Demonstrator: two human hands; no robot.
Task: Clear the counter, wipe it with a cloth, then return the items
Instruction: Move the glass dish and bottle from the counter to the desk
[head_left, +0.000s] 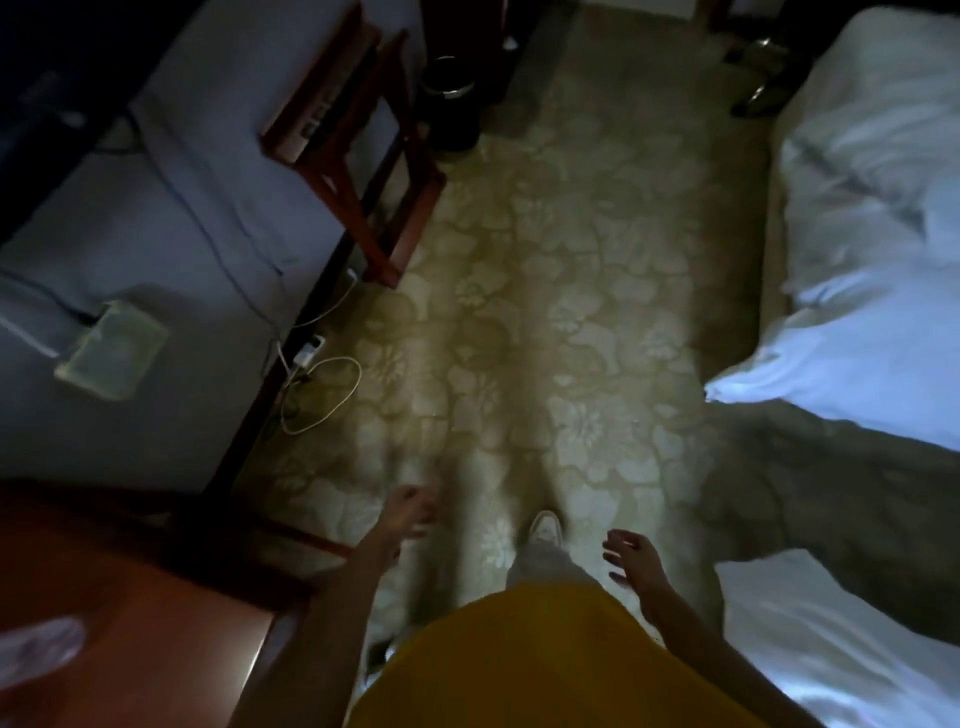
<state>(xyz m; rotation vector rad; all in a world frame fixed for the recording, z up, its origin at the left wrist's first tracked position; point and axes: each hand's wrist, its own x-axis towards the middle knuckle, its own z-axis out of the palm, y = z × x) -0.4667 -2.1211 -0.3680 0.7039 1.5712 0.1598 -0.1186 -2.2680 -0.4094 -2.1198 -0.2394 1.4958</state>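
A grey counter (171, 208) runs along the left side of the dim room. On it lies a pale green folded cloth (111, 349), with dark cables beside it. My left hand (410, 512) hangs over the patterned carpet, fingers loosely curled, holding nothing. My right hand (631, 556) hangs lower right with fingers spread, also holding nothing. Both hands are well away from the counter and the cloth.
A wooden chair (363, 156) stands against the counter, a dark bin (449, 104) behind it. White charger cables (317, 384) lie on the carpet by the counter's base. A reddish wooden top (130, 597) sits lower left. White bedding (872, 234) fills the right side.
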